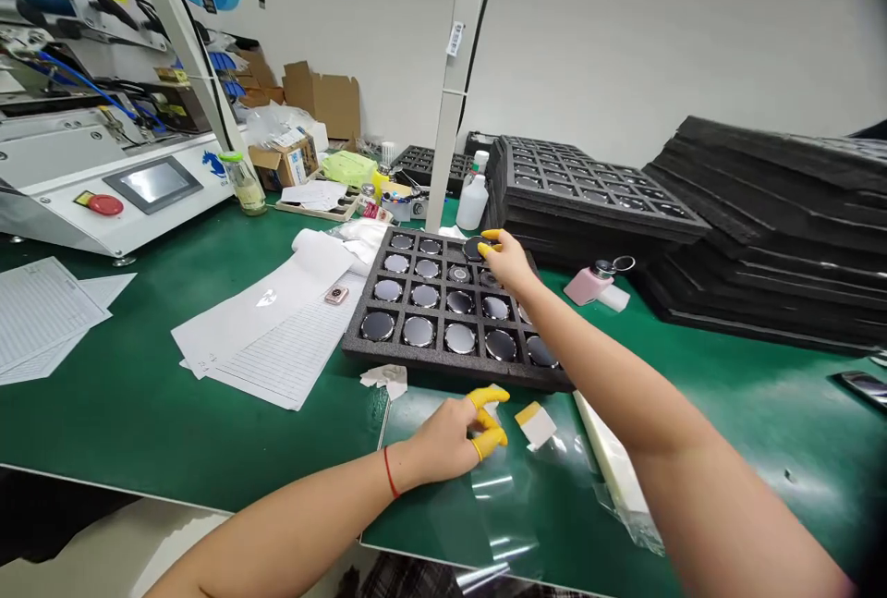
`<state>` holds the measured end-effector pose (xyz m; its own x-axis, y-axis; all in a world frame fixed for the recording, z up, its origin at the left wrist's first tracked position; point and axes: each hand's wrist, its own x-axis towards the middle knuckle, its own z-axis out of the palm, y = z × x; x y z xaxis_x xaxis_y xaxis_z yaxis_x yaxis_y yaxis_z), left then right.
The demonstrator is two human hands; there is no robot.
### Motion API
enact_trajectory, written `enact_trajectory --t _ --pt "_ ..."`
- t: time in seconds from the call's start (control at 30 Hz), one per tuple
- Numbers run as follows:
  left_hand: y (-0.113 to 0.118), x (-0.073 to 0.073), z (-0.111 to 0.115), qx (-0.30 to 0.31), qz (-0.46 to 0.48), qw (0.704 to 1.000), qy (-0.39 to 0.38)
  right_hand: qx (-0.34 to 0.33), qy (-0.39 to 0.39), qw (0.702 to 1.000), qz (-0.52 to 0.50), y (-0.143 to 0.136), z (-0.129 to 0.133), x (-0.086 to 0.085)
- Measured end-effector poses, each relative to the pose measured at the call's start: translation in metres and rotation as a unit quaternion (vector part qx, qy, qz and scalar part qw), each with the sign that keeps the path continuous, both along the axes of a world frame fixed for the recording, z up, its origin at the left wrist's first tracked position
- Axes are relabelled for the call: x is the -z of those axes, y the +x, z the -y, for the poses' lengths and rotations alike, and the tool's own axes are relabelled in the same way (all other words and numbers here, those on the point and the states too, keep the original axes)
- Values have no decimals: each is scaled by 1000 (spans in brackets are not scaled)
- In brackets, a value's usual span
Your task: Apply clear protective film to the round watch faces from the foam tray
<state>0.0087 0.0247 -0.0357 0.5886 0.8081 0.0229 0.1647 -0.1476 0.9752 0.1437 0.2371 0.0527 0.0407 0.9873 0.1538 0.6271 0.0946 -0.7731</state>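
A black foam tray [443, 363] stands on the green table, with round, shiny watch-like discs in its square pockets. At its far right part, my right hand [508, 258] pinches a dark round disc [474, 249] between fingertips in yellow finger cots. My left hand [461, 432], also with yellow finger cots, is in front of the tray, low over the table. Its fingers are curved around a small whitish piece [492, 407] that looks like tissue. Just right of it lies a white and yellow pad [536, 425].
Paper sheets [277, 339] and a small pink watch case [336, 295] lie left of the tray. Behind stand a white bottle [472, 201] and stacked foam trays [596, 210]. A pink bottle [589, 284] is to the right, a machine [139, 182] at the left.
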Motion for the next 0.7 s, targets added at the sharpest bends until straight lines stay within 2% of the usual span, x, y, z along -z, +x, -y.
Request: enact_trajectory --t 0.07,0.13,0.27,0.4,0.53,0.7 --pt "-1 0 1 6 -8 1000 5 21 1 999 43 -8 -36 12" --pt "-1 -2 1 1 -17 1000 9 13 -7 996 88 -14 -60 24" --pt "-2 -5 1 0 -32 999 23 -52 -32 981 187 -15 -81 36" --pt "-2 -3 0 14 -29 999 19 -75 -13 956 284 -12 -82 37" --pt "-2 -5 1 8 -46 999 21 -97 58 928 355 -13 -70 33" --pt "-4 -10 0 13 -24 999 34 -237 115 876 404 -16 -45 28"
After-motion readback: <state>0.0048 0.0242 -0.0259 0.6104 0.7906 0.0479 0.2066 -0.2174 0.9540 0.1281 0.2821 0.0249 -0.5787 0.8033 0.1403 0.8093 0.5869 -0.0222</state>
